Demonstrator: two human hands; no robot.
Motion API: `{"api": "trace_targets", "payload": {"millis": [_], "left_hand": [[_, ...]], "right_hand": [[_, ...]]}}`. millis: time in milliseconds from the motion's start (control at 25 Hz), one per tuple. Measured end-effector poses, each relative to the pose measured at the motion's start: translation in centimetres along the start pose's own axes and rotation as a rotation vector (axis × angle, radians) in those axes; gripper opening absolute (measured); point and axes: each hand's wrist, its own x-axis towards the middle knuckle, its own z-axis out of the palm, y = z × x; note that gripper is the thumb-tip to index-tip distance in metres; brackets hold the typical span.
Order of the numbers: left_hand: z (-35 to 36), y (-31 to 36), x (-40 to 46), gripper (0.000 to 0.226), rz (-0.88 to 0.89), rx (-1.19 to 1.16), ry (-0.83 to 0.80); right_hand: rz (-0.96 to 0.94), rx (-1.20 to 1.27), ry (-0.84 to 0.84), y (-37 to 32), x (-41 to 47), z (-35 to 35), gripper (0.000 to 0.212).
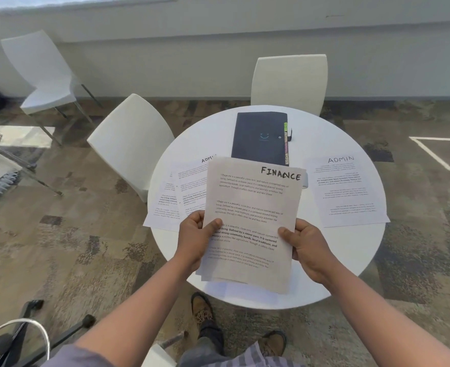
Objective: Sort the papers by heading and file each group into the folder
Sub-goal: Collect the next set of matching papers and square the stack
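I hold a small stack of printed papers above the near half of the round white table; the top sheet is headed FINANCE. My left hand grips the stack's left edge, thumb on top. My right hand grips the right edge the same way. A dark closed folder with coloured tabs along its right side lies at the table's far side. A sheet headed ADMIN lies on the table's right. Overlapping sheets, the top one headed ADMIN, lie on the left, partly hidden by the held stack.
White chairs stand around the table: one behind it, one at its left, another further left. My shoes stand on patterned carpet just below the table's near edge. A stand with a cable sits at bottom left.
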Motion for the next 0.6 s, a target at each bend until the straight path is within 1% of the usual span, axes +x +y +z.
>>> {"api": "trace_targets", "payload": {"millis": [160, 240, 320, 400, 600], "left_hand": [[-0.4, 0.4, -0.2, 0.023, 0.019, 0.069, -0.082], [-0.5, 0.4, -0.2, 0.016, 0.023, 0.103, -0.068], [-0.7, 0.0, 0.0, 0.009, 0.026, 0.141, -0.013], [-1.0, -0.3, 0.1, 0.01, 0.024, 0.169, 0.039], [-1.5, -0.3, 0.1, 0.003, 0.022, 0.152, 0.028]], "right_hand": [[0.057, 0.038, -0.02, 0.7, 0.1, -0.8, 0.022], [0.067, 0.039, -0.012, 0.9, 0.4, -1.1, 0.022], [0.074, 0.052, 0.005, 1.0, 0.7, -1.3, 0.022], [0.083, 0.073, 0.021, 1.3, 0.9, -1.4, 0.023], [0.071, 0.128, 0.037, 1.6, 1.2, -1.6, 0.024]]}}
